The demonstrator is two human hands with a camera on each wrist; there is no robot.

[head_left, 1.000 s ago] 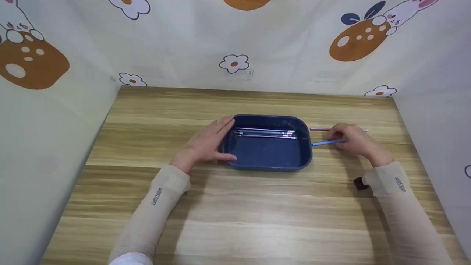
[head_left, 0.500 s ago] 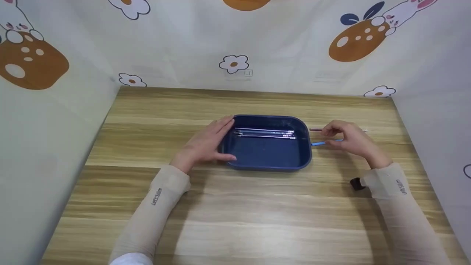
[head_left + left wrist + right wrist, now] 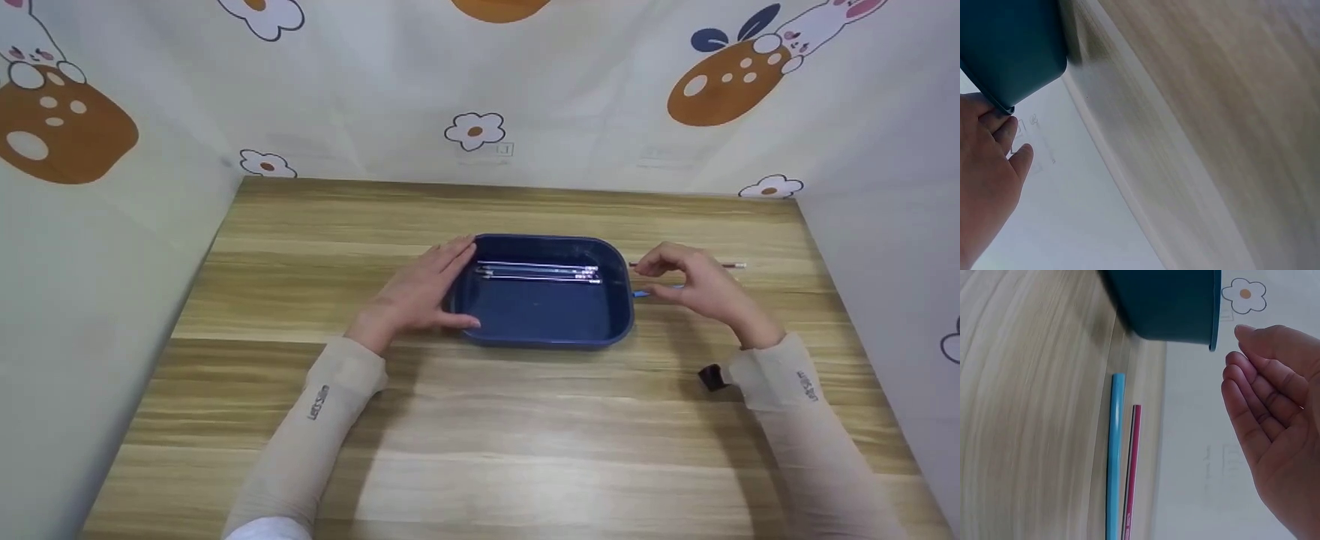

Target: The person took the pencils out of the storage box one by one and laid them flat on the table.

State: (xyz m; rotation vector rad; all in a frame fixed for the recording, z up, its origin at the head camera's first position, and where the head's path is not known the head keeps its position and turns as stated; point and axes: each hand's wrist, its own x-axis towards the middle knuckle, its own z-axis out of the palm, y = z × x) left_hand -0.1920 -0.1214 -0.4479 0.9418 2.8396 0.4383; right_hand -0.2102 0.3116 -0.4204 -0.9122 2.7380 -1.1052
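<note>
A dark blue rectangular tray [image 3: 544, 311] sits mid-table, with several pencils [image 3: 540, 272] lying side by side in its far half. My left hand [image 3: 415, 291] rests on the tray's left end, fingers along the far corner and thumb over the near rim. To the right of the tray, my right hand [image 3: 701, 283] hovers with loosely bent fingers and holds nothing. Below it on the table lie a blue pencil [image 3: 1114, 455] and a dark red pencil [image 3: 1132, 467], roughly parallel. The head view shows these two partly covered by the right hand.
The wood-grain table [image 3: 480, 427] is bounded at the back and both sides by pale curtains [image 3: 360, 97] printed with flowers and rabbits. A small black object [image 3: 712, 377] is attached at the right sleeve's cuff.
My right hand has drawn its thumb and fingers apart and shifted slightly left and away from me, off the blue pencil. The left hand and the tray stay in place.
</note>
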